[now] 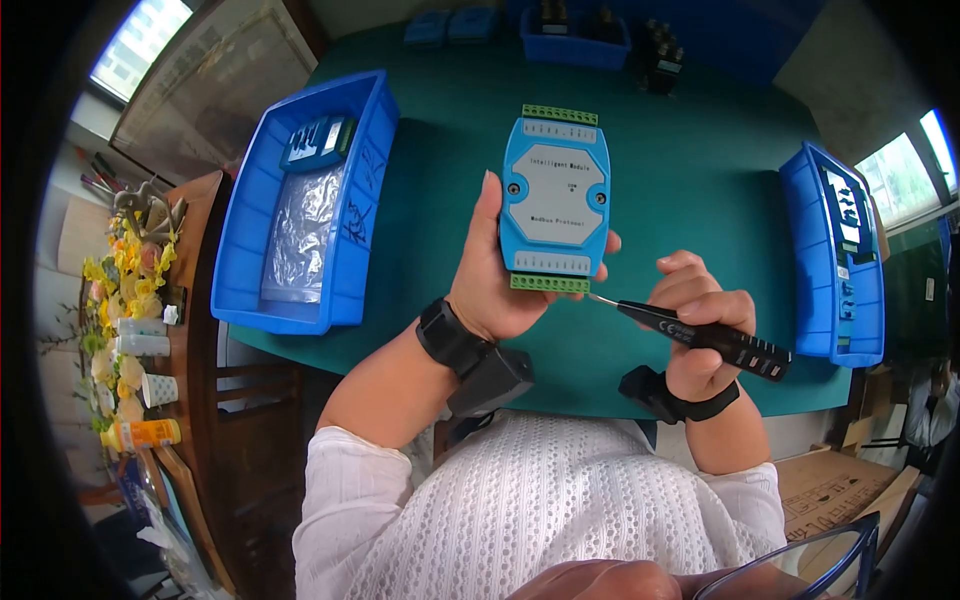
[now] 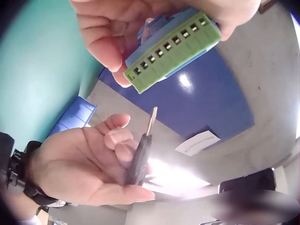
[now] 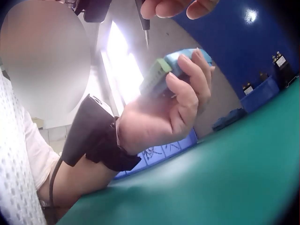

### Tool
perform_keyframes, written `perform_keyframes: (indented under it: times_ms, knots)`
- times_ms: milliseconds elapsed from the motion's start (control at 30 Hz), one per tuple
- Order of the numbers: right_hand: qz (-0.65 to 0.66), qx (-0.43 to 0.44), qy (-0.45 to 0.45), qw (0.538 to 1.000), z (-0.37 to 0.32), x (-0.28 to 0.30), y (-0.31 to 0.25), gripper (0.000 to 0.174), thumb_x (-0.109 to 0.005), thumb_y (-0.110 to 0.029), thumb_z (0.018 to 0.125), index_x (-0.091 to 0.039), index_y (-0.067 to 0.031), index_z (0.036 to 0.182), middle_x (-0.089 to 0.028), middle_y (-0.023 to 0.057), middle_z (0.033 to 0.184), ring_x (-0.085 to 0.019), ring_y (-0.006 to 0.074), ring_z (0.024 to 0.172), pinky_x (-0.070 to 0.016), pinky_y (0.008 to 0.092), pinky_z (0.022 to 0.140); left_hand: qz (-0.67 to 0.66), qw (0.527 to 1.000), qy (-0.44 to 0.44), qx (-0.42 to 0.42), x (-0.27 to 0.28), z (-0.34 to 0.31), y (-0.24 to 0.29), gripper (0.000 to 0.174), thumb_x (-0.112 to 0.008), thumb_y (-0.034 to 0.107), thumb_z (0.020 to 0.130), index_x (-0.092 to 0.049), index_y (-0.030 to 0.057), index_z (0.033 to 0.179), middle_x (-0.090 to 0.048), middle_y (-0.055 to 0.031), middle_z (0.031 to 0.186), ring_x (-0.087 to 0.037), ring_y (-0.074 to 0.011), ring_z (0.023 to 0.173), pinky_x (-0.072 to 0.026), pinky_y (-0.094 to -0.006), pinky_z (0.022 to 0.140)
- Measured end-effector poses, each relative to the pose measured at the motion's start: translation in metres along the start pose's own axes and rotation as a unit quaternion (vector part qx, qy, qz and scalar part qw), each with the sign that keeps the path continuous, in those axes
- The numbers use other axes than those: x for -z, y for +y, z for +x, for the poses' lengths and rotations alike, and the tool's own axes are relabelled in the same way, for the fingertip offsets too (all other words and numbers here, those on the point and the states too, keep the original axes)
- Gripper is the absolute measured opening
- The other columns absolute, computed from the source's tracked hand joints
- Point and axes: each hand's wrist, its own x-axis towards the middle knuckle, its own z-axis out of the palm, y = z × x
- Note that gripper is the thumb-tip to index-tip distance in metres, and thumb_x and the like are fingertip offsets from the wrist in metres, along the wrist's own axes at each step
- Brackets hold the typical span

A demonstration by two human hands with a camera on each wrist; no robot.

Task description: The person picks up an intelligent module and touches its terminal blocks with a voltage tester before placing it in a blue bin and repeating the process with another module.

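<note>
My left hand (image 1: 497, 290) grips a blue module (image 1: 556, 196) with a grey label plate and a green screw terminal block at each end. In the left wrist view the near terminal block (image 2: 174, 52) shows a row of square openings. My right hand (image 1: 704, 318) holds a black-handled screwdriver (image 1: 706, 338), its thin metal tip pointing left at the right end of the near green block. The left wrist view has the screwdriver (image 2: 140, 157) below the block, its tip apart from it. Left fingers (image 3: 185, 93) curl round the module in the right wrist view.
A blue bin (image 1: 341, 270) on the left contains another module (image 1: 318, 143) and a clear plastic bag (image 1: 297, 235). On the right stands a second blue bin (image 1: 822, 290) with small parts. Several black devices and a blue tray (image 1: 575, 50) sit at the back of the green table (image 1: 440, 150).
</note>
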Motion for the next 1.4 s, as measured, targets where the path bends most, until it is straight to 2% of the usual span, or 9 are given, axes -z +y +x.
perform_keyframes:
  times_ms: [133,233,333,433,533,733,833,933,1400]
  knots:
    - [0.003,0.006,0.025,1.0,0.0,0.002,0.001,0.039,-0.052,-0.046,0.086,-0.044,-0.008,0.094,-0.06,0.0066,0.069,-0.058,0.0169,0.064,-0.0382,0.0414,0.087,0.038,0.999,-0.01,-0.013,-0.002,-0.003,-0.002,0.085,-0.028,0.076,0.077,-0.044,0.0066,0.122,-0.058,-0.0213,0.098,-0.063,-0.0285,0.075,-0.048,-0.0293,0.05]
    - [0.012,-0.005,0.047,0.999,-0.002,0.003,0.002,0.038,-0.054,-0.044,0.086,-0.045,-0.0077,0.094,-0.06,0.0065,0.068,-0.059,0.0168,0.064,-0.038,0.0414,0.087,0.074,0.997,0.02,-0.029,-0.003,-0.005,-0.003,0.085,-0.026,0.078,0.077,-0.043,0.009,0.124,-0.062,-0.0159,0.097,-0.064,-0.0232,0.074,-0.0456,-0.0263,0.046]
    - [0.006,-0.013,0.036,0.999,-0.001,0.001,0.0,0.038,-0.056,-0.043,0.085,-0.046,-0.0076,0.094,-0.06,0.0062,0.067,-0.059,0.0166,0.064,-0.0379,0.0411,0.088,0.001,1.0,0.005,-0.028,0.001,-0.005,-0.003,0.086,-0.029,0.078,0.075,-0.044,0.0064,0.121,-0.057,-0.0216,0.097,-0.063,-0.0283,0.07,-0.0476,-0.029,0.049]
    - [-0.004,-0.007,0.02,1.0,-0.002,0.001,0.002,0.037,-0.057,-0.041,0.085,-0.046,-0.0074,0.094,-0.06,0.0055,0.067,-0.059,0.0164,0.064,-0.0376,0.0411,0.088,-0.015,1.0,-0.003,-0.027,0.002,-0.004,-0.004,0.085,-0.029,0.077,0.076,-0.044,0.0061,0.121,-0.057,-0.0227,0.097,-0.062,-0.0292,0.07,-0.0487,-0.0304,0.052]
    - [-0.003,-0.008,0.016,1.0,-0.001,0.002,0.002,0.037,-0.059,-0.041,0.084,-0.047,-0.0072,0.094,-0.06,0.0055,0.067,-0.059,0.0166,0.064,-0.0374,0.0418,0.089,-0.047,0.998,0.04,-0.033,-0.006,-0.004,-0.006,0.084,-0.03,0.076,0.078,-0.044,0.0057,0.121,-0.056,-0.0246,0.096,-0.061,-0.0305,0.069,-0.05,-0.0332,0.054]
    - [-0.004,-0.014,-0.012,1.0,-0.001,0.002,0.001,0.038,-0.061,-0.04,0.083,-0.048,-0.0066,0.095,-0.058,0.0059,0.068,-0.059,0.0179,0.064,-0.0369,0.0428,0.09,-0.032,0.998,0.017,-0.052,-0.004,-0.003,-0.007,0.083,-0.033,0.074,0.078,-0.042,0.0037,0.122,-0.055,-0.0266,0.096,-0.061,-0.0309,0.069,-0.0531,-0.0369,0.058]
    - [-0.006,-0.016,-0.014,1.0,-0.001,0.001,0.001,0.038,-0.06,-0.04,0.083,-0.048,-0.0064,0.094,-0.058,0.006,0.069,-0.059,0.0182,0.065,-0.0365,0.0429,0.091,-0.035,0.998,0.025,-0.049,-0.004,-0.003,-0.008,0.083,-0.034,0.073,0.078,-0.042,0.0028,0.122,-0.055,-0.0258,0.096,-0.061,-0.03,0.069,-0.054,-0.0366,0.06]
    - [-0.007,-0.024,-0.009,1.0,-0.001,0.0,0.001,0.037,-0.061,-0.04,0.083,-0.049,-0.0067,0.094,-0.058,0.0062,0.07,-0.059,0.0181,0.066,-0.036,0.0429,0.092,-0.012,0.999,-0.01,-0.036,0.002,-0.002,-0.007,0.078,-0.034,0.07,0.081,-0.039,0.0065,0.127,-0.054,-0.0125,0.11,-0.06,-0.0263,0.091,-0.0565,-0.0359,0.063]
    - [-0.058,-0.104,-0.05,0.992,0.004,0.008,-0.003,0.033,-0.064,-0.039,0.081,-0.055,-0.0081,0.089,-0.058,0.0024,0.067,-0.059,0.0168,0.065,-0.0342,0.045,0.095,0.019,0.999,0.036,-0.003,0.0,-0.002,-0.004,0.071,-0.035,0.066,0.084,-0.043,0.0084,0.125,-0.057,-0.0099,0.109,-0.062,-0.0229,0.088,-0.0549,-0.0322,0.065]
